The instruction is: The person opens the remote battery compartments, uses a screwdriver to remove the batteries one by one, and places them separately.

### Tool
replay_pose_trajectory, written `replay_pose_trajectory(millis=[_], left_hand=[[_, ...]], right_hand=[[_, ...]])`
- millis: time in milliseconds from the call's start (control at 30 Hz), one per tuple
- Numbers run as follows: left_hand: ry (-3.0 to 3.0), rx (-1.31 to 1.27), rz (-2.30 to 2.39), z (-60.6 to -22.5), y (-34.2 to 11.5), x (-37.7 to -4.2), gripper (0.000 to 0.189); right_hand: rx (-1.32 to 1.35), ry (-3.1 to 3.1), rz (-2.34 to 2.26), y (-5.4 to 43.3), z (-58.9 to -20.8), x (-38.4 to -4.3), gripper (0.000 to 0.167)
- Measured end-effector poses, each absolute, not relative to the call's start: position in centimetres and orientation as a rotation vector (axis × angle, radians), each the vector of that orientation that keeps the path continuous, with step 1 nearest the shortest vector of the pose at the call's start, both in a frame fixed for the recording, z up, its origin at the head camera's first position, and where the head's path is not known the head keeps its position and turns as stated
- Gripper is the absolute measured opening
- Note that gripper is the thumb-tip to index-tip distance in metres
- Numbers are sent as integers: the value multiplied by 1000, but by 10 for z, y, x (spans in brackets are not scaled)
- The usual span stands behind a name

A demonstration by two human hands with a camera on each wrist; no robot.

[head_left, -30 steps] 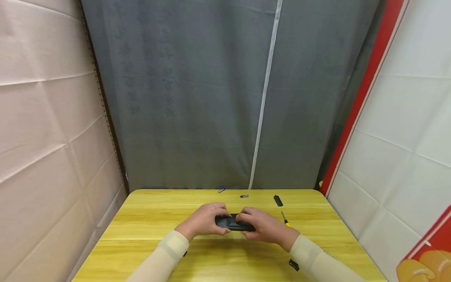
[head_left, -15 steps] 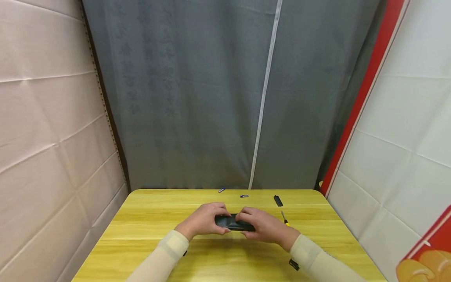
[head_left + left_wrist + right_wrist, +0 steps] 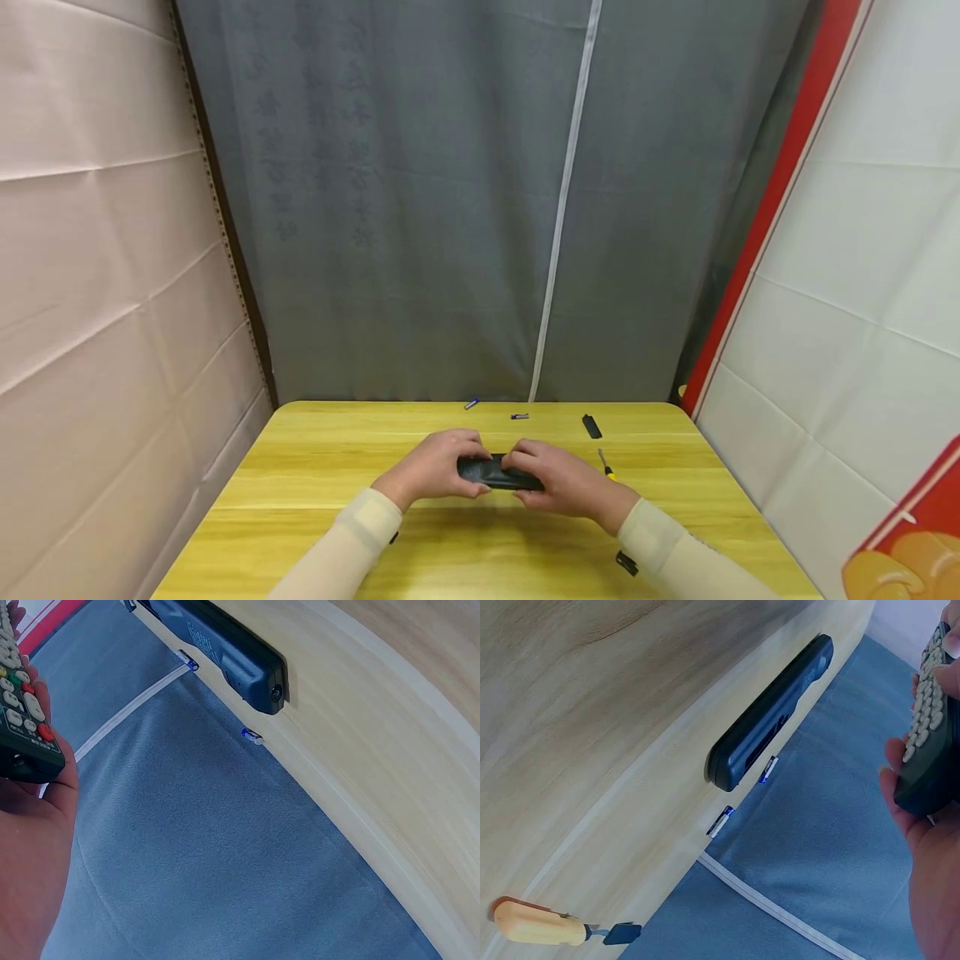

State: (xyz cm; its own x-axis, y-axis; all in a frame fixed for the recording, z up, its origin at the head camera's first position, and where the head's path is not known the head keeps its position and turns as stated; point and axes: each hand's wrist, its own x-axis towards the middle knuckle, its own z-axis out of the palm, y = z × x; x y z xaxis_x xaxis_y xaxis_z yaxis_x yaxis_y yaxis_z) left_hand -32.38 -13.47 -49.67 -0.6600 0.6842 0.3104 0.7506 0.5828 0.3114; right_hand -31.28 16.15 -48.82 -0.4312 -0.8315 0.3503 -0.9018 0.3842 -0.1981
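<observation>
Both hands hold one dark remote control point(image 3: 483, 472) above the middle of the table, lying crosswise between them. My left hand point(image 3: 437, 469) grips its left end and my right hand point(image 3: 564, 481) its right end. In the wrist views the held remote point(image 3: 26, 724) shows pale buttons and a few red ones on its underside, facing the table. Below, on the table, lies a second dark remote point(image 3: 761, 716), with a printed label on its back in the left wrist view and a recess in the right wrist view. I cannot make it out in the head view.
Two small batteries, one point(image 3: 471, 404) farther left and one point(image 3: 520, 417) nearer the middle, lie near the far table edge. A black cover-like piece point(image 3: 592, 427) and a yellow-handled screwdriver point(image 3: 609, 474) lie to the right. A grey curtain point(image 3: 420, 250) hangs behind the table.
</observation>
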Motion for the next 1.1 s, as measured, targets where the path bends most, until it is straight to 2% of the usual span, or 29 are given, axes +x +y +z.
replay_pose_trajectory(millis=[367,1100], left_hand=[[-2650,-1183,-640,-495,-137,-324,36],[-2671,-1160,-615,-496,-138,-322,38]], right_hand=[[1508,-2404,628,160,-488,-313,33],[1384,-2418,601,159,-486,-315,33]])
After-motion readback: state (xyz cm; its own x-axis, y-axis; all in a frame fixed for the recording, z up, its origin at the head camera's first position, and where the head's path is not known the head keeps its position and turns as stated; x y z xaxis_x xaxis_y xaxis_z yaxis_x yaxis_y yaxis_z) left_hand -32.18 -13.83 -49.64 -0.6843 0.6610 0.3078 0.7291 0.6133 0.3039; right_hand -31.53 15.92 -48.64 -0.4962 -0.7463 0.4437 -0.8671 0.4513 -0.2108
